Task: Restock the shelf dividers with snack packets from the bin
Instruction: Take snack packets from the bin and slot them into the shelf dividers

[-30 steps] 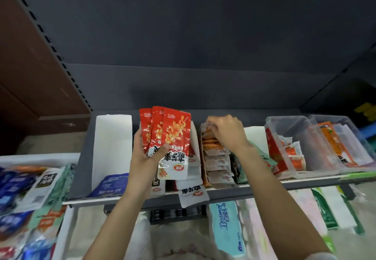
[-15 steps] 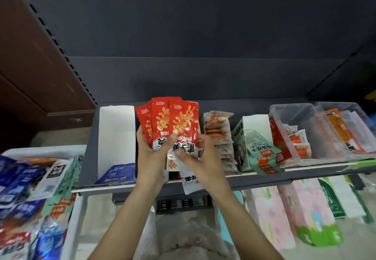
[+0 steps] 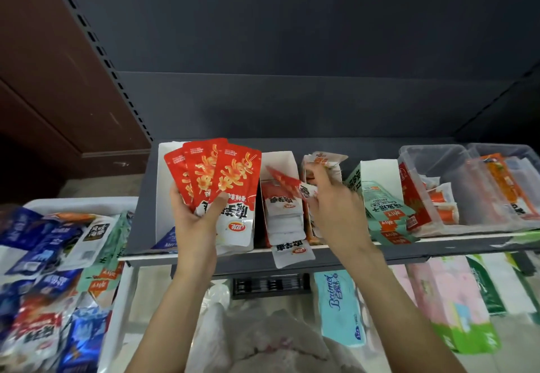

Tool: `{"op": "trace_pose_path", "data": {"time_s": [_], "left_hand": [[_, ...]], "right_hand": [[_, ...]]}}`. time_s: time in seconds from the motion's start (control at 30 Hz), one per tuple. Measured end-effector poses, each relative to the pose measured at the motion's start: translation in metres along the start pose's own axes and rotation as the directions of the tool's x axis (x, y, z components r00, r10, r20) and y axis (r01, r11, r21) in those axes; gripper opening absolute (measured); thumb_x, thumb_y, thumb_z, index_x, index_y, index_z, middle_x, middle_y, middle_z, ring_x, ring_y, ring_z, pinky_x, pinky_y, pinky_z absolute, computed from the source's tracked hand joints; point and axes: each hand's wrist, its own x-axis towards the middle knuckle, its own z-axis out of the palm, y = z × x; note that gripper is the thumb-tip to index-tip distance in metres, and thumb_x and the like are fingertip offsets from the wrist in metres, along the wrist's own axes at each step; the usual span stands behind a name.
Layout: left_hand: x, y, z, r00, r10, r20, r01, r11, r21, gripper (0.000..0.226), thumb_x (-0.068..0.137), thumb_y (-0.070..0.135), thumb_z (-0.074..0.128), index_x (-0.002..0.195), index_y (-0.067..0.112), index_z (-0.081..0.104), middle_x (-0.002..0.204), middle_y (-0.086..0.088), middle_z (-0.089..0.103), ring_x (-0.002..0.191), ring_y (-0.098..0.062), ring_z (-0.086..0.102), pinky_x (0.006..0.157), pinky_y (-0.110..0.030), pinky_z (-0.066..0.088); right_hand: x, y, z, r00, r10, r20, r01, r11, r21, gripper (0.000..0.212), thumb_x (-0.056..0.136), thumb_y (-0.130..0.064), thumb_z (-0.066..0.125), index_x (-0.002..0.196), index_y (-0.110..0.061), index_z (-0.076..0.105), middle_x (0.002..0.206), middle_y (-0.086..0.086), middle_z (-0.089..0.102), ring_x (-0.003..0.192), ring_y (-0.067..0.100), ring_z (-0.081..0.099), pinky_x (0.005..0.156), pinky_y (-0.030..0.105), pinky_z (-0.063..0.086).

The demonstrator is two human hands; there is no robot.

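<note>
My right hand pinches 1 red-and-white foil snack packet, long axis angled toward the white cardboard divider just left, while my left hand grips 3 fanned packets.

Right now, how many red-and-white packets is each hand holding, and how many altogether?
Left hand, fanned red-and-white packets: 3
Right hand, single red-and-white packet pinched over the white divider: 1
Total in hand: 4
More of the same packets lie stacked in that divider; they overlap too much to count.
</note>
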Motion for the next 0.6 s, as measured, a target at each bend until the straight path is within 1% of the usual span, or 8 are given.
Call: {"op": "trace_pose_path", "data": {"time_s": [0.07, 0.13, 0.2, 0.3, 0.37, 0.43, 0.5, 0.6], "left_hand": [[-0.001, 0.002, -0.002, 0.999, 0.033, -0.011, -0.033, 0.999, 0.011, 0.056, 0.084, 0.005, 0.067, 0.123, 0.038, 0.042, 0.112, 0.008, 0.063, 0.106, -0.015, 0.063, 0.09, -0.04, 0.053], [-0.001, 0.002, -0.004, 0.998, 0.06, -0.014, -0.059, 0.998, 0.037, 0.06, 0.083, 0.004, 0.068, 0.122, 0.04, 0.04, 0.113, 0.008, 0.061, 0.108, -0.015, 0.061, 0.091, -0.039, 0.051], [-0.001, 0.002, -0.006, 0.998, 0.066, -0.013, -0.065, 0.996, 0.059, 0.062, 0.081, 0.006, 0.07, 0.121, 0.043, 0.04, 0.118, 0.006, 0.06, 0.112, -0.017, 0.059, 0.094, -0.042, 0.05], [-0.001, 0.003, -0.007, 0.997, 0.071, -0.012, -0.071, 0.996, 0.062, 0.063, 0.079, 0.008, 0.072, 0.118, 0.045, 0.04, 0.121, 0.004, 0.059, 0.114, -0.017, 0.058, 0.095, -0.044, 0.049], [0.0, 0.004, -0.004, 0.997, 0.078, -0.015, -0.078, 0.996, 0.053, 0.063, 0.078, 0.007, 0.072, 0.119, 0.043, 0.04, 0.12, 0.005, 0.059, 0.113, -0.016, 0.059, 0.095, -0.044, 0.05], [0.001, 0.003, 0.002, 0.996, 0.084, -0.021, -0.083, 0.996, 0.041, 0.063, 0.078, 0.007, 0.073, 0.121, 0.041, 0.041, 0.121, 0.004, 0.059, 0.114, -0.016, 0.058, 0.097, -0.046, 0.049], [0.001, 0.001, 0.011, 0.996, 0.079, -0.031, -0.078, 0.997, 0.028, 0.066, 0.079, 0.007, 0.073, 0.129, 0.033, 0.04, 0.123, 0.003, 0.058, 0.115, -0.016, 0.057, 0.099, -0.046, 0.048], [-0.001, -0.003, 0.026, 0.998, 0.06, -0.029, -0.059, 0.998, 0.022, 0.07, 0.08, 0.009, 0.072, 0.137, 0.024, 0.035, 0.126, 0.0, 0.056, 0.117, -0.016, 0.055, 0.101, -0.045, 0.046]], "right_hand": [[0.007, -0.011, 0.003, 0.994, -0.079, -0.08, 0.065, 0.984, -0.165, 0.049, 0.057, 0.0, 0.083, 0.097, -0.016, 0.06, 0.056, 0.0, 0.061, 0.042, 0.017, 0.058, 0.039, 0.021, 0.038], [0.013, -0.02, 0.013, 0.981, -0.173, -0.091, 0.154, 0.97, -0.187, 0.042, 0.051, 0.002, 0.082, 0.085, -0.015, 0.065, 0.052, -0.002, 0.059, 0.039, 0.015, 0.054, 0.039, 0.018, 0.028], [0.014, -0.026, 0.03, 0.971, -0.237, 0.012, 0.237, 0.963, -0.13, 0.038, 0.056, 0.002, 0.078, 0.087, -0.018, 0.07, 0.062, -0.002, 0.066, 0.05, 0.015, 0.061, 0.043, 0.019, 0.038], [0.007, -0.028, 0.053, 0.954, -0.242, 0.179, 0.254, 0.966, -0.047, 0.027, 0.083, -0.011, 0.063, 0.107, -0.02, 0.069, 0.101, -0.001, 0.072, 0.086, 0.017, 0.068, 0.065, 0.028, 0.054], [-0.001, -0.029, 0.055, 0.976, -0.17, 0.138, 0.155, 0.981, 0.113, 0.034, 0.098, -0.033, 0.038, 0.111, -0.019, 0.066, 0.112, -0.002, 0.067, 0.098, 0.016, 0.064, 0.073, 0.029, 0.054], [-0.01, -0.036, 0.044, 0.984, -0.014, 0.178, -0.063, 0.906, 0.419, 0.05, 0.098, -0.05, 0.025, 0.11, -0.02, 0.063, 0.11, -0.005, 0.066, 0.098, 0.01, 0.062, 0.077, 0.026, 0.05], [-0.018, -0.046, 0.034, 0.956, 0.09, 0.279, -0.256, 0.721, 0.643, 0.053, 0.089, -0.064, 0.036, 0.109, -0.021, 0.061, 0.105, -0.01, 0.065, 0.094, 0.003, 0.06, 0.078, 0.021, 0.047], [-0.022, -0.055, 0.03, 0.929, 0.139, 0.342, -0.349, 0.634, 0.69, 0.046, 0.077, -0.06, 0.058, 0.106, -0.025, 0.051, 0.101, -0.016, 0.061, 0.092, -0.002, 0.056, 0.076, 0.013, 0.045]]}}
